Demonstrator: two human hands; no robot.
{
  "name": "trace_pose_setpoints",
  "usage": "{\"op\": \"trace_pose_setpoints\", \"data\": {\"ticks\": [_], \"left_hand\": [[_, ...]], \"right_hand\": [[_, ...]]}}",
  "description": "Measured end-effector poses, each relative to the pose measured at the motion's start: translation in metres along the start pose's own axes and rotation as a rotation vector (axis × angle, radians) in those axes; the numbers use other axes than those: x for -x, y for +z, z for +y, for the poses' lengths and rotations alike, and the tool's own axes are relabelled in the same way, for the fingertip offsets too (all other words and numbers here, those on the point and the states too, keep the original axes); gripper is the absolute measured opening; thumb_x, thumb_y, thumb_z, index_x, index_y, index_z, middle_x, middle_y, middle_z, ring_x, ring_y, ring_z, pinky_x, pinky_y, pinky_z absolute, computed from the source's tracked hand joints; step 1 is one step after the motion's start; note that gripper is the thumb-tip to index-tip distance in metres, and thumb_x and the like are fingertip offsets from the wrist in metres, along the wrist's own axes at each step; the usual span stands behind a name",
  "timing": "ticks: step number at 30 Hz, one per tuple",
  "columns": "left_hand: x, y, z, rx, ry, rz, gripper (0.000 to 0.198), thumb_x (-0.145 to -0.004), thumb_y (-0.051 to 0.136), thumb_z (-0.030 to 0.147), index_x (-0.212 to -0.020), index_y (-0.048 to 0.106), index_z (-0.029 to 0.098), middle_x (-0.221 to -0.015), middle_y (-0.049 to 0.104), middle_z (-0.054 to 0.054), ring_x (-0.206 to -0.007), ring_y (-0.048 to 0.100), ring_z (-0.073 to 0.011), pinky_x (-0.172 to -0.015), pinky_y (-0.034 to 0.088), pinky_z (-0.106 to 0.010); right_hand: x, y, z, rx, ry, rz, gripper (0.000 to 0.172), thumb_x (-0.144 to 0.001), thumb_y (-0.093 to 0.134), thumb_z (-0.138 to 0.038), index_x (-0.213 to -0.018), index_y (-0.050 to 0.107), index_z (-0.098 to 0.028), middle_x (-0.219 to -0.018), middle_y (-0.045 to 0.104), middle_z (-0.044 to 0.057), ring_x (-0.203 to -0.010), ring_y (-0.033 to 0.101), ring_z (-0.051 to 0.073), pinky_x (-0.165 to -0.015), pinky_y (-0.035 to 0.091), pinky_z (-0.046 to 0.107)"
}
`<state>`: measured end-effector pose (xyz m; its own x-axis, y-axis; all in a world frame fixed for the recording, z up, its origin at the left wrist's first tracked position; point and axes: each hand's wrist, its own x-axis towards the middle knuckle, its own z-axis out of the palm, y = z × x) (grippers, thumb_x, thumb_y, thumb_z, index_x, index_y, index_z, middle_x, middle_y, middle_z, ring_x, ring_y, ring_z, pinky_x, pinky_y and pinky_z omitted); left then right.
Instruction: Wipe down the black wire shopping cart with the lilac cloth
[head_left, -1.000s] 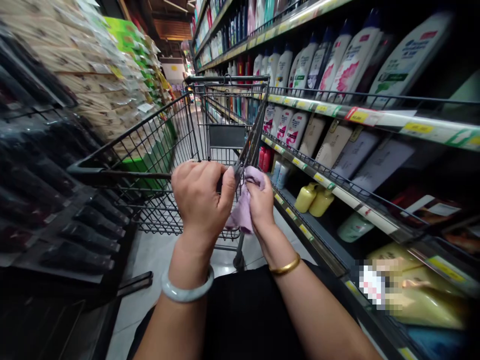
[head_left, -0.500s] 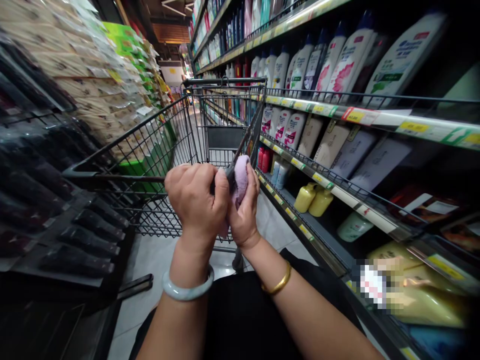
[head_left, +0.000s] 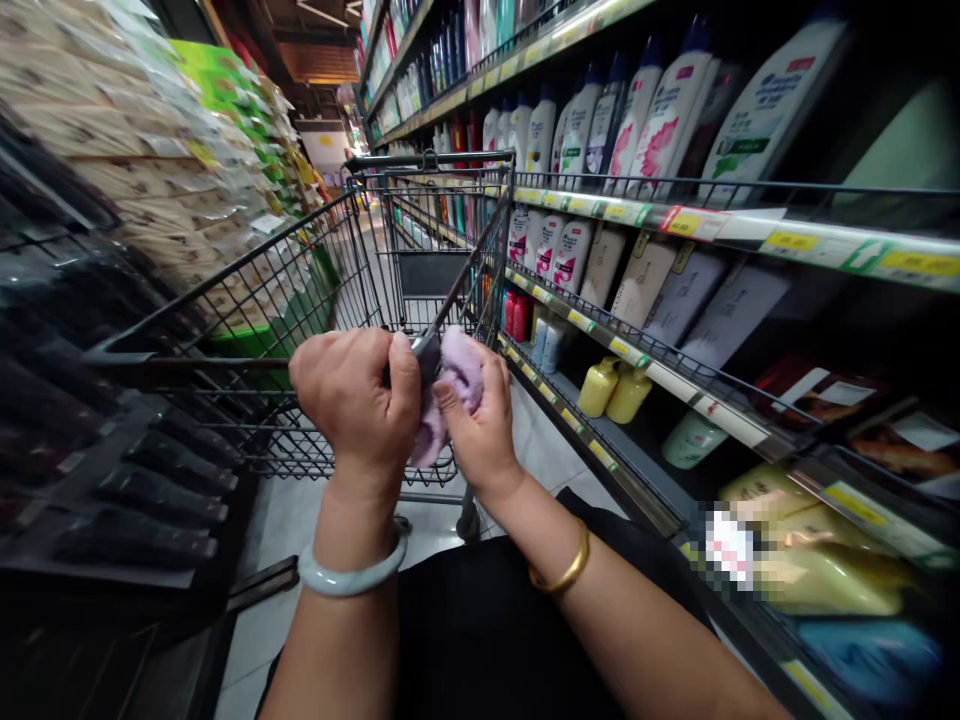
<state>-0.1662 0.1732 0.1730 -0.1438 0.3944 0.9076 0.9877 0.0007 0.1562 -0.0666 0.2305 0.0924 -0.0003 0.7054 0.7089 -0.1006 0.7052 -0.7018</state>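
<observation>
In the head view, my left hand (head_left: 358,392) is closed around the handle of a dark wire shopping cart (head_left: 433,274), near its right end. My right hand (head_left: 486,428) grips a crumpled light-purple cloth (head_left: 462,362) beside that handle's right corner, with the thumb pressed onto it. A fold of the cloth hangs down between both hands. The cart's wire basket stretches ahead of me, with a dark panel on its far end.
Shelves of shampoo bottles (head_left: 576,135) run along the right, with yellow pump bottles (head_left: 600,387) lower down. Packaged paper stacks (head_left: 135,150) and dark packaged goods (head_left: 161,500) line the left. A wheel (head_left: 468,520) touches the tiled floor (head_left: 289,515).
My right hand has drawn slightly back from the cart's corner, and the cloth is now more bunched in it. My left hand keeps its hold; the view has shifted slightly.
</observation>
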Motion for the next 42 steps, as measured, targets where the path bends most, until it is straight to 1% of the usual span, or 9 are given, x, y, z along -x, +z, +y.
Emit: {"op": "trace_pose_setpoints", "data": {"ticks": [4,9,13,15,20,26,32,37,42], "left_hand": [[-0.001,0.000,-0.001,0.004,0.009,0.019,0.045,-0.101,0.044,0.040,-0.062,0.028,0.025,-0.059,0.035,-0.001,-0.066,0.036,-0.0213,-0.074,0.022,-0.040],[-0.001,0.001,-0.001,-0.007,0.001,0.003,0.045,-0.101,0.044,0.040,-0.062,0.028,0.024,-0.059,0.035,-0.001,-0.065,0.037,-0.0219,-0.073,0.022,-0.040],[-0.002,0.001,-0.001,-0.029,0.005,0.008,0.046,-0.102,0.043,0.041,-0.061,0.029,0.024,-0.058,0.036,-0.002,-0.066,0.038,-0.0217,-0.073,0.023,-0.041],[-0.002,0.000,-0.002,-0.037,0.000,0.010,0.046,-0.101,0.043,0.041,-0.061,0.029,0.024,-0.058,0.036,-0.002,-0.065,0.038,-0.0216,-0.073,0.023,-0.040],[-0.002,-0.004,-0.004,-0.032,0.010,-0.005,0.046,-0.102,0.043,0.038,-0.061,0.027,0.024,-0.058,0.037,-0.001,-0.064,0.035,-0.0205,-0.072,0.022,-0.040],[0.000,-0.006,-0.005,-0.035,0.007,0.008,0.044,-0.102,0.041,0.038,-0.062,0.029,0.023,-0.059,0.035,-0.001,-0.065,0.034,-0.0199,-0.072,0.022,-0.040],[0.000,-0.010,-0.006,-0.026,0.006,-0.012,0.046,-0.103,0.042,0.039,-0.063,0.026,0.024,-0.058,0.040,-0.002,-0.066,0.036,-0.0207,-0.072,0.023,-0.041],[0.004,-0.010,-0.013,-0.008,-0.004,0.034,0.047,-0.106,0.034,0.042,-0.063,0.040,0.024,-0.063,0.050,-0.003,-0.069,0.044,-0.0210,-0.075,0.029,-0.041],[0.010,-0.009,-0.021,-0.002,-0.038,0.155,0.051,-0.108,0.032,0.042,-0.063,0.047,0.025,-0.062,0.053,-0.003,-0.071,0.051,-0.0219,-0.077,0.034,-0.041]], "right_hand": [[-0.007,-0.005,0.012,0.051,-0.137,-0.058,0.042,-0.097,0.067,-0.042,-0.135,0.058,-0.028,-0.134,0.063,0.010,-0.130,0.060,0.022,-0.118,0.050,0.043],[-0.012,-0.003,0.031,0.019,0.235,0.057,0.036,-0.097,0.064,-0.040,-0.128,0.060,-0.021,-0.121,0.068,0.010,-0.113,0.066,0.022,-0.107,0.055,0.045],[-0.010,-0.001,0.002,-0.004,-0.080,-0.003,0.038,-0.099,0.064,-0.040,-0.135,0.058,-0.028,-0.133,0.063,0.009,-0.126,0.060,0.022,-0.116,0.050,0.043],[-0.009,0.000,0.001,0.011,-0.144,-0.027,0.036,-0.100,0.063,-0.039,-0.134,0.058,-0.030,-0.133,0.063,0.009,-0.129,0.059,0.022,-0.117,0.048,0.043],[-0.006,0.002,0.019,0.085,0.170,0.053,0.039,-0.098,0.061,-0.043,-0.131,0.060,-0.023,-0.123,0.065,0.011,-0.115,0.064,0.025,-0.106,0.055,0.049],[-0.010,0.002,-0.009,0.057,-0.173,-0.031,0.036,-0.099,0.064,-0.041,-0.133,0.060,-0.030,-0.132,0.063,0.009,-0.129,0.059,0.022,-0.119,0.047,0.044],[-0.011,0.005,0.024,0.056,0.207,0.068,0.040,-0.096,0.063,-0.042,-0.131,0.061,-0.022,-0.124,0.064,0.011,-0.116,0.063,0.023,-0.110,0.052,0.049],[-0.011,0.006,-0.004,0.062,-0.145,-0.025,0.037,-0.097,0.067,-0.039,-0.132,0.061,-0.030,-0.131,0.063,0.009,-0.128,0.059,0.023,-0.118,0.048,0.046],[-0.011,0.007,-0.002,0.098,-0.038,-0.042,0.035,-0.097,0.064,-0.033,-0.131,0.061,-0.025,-0.126,0.063,0.011,-0.121,0.063,0.024,-0.111,0.053,0.046]]}}
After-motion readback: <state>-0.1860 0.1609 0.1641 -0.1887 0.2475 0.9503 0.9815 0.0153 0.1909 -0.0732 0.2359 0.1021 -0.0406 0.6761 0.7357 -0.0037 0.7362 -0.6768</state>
